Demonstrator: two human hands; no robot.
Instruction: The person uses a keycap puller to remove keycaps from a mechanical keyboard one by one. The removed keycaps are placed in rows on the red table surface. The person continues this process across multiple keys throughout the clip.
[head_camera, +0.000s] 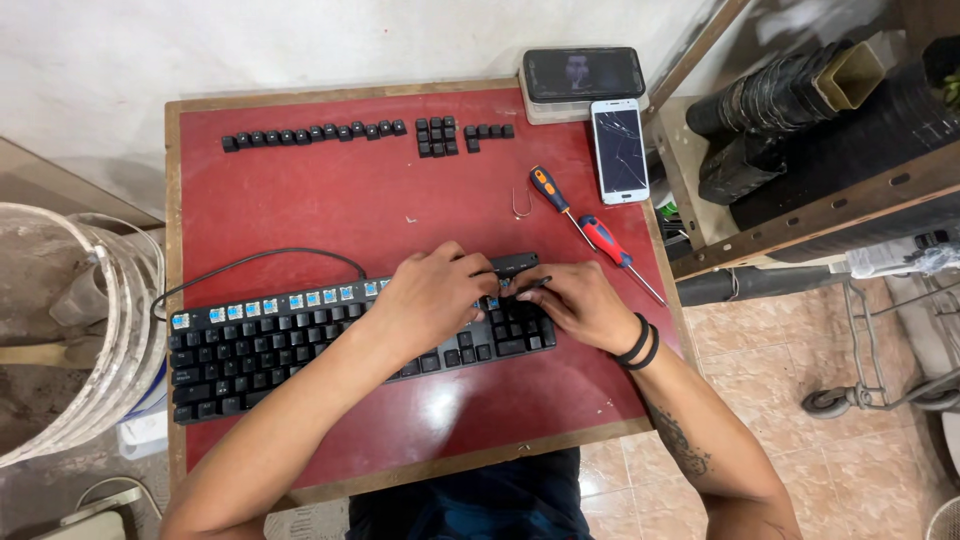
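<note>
A square table with a matte red top and a worn wooden rim filled the middle of the frame, set over glossy beige floor tiles at the lower right. A translucent, scuffed plastic bucket curved in at the left edge. Across the lower centre of the table lay a long black keyboard, slightly tilted, its top row stripped to small blue square switches, a thin black cable looping off to the left. The left hand lay flat over the keyboard's upper right part, fingers curled down and pressing on the frame. The right hand, with two black bands at the wrist, was pinched shut on a thin dark tool at the same corner; what kind of tool it was could not be told. In the upper right sat two flat phones, one dark on a pale block, one white with a cracked screen. Below them lay two screwdrivers, one blue and orange, one red and blue. A row of loose black keycaps lined the upper edge, and a small bent wire hook rested near the centre.
</note>
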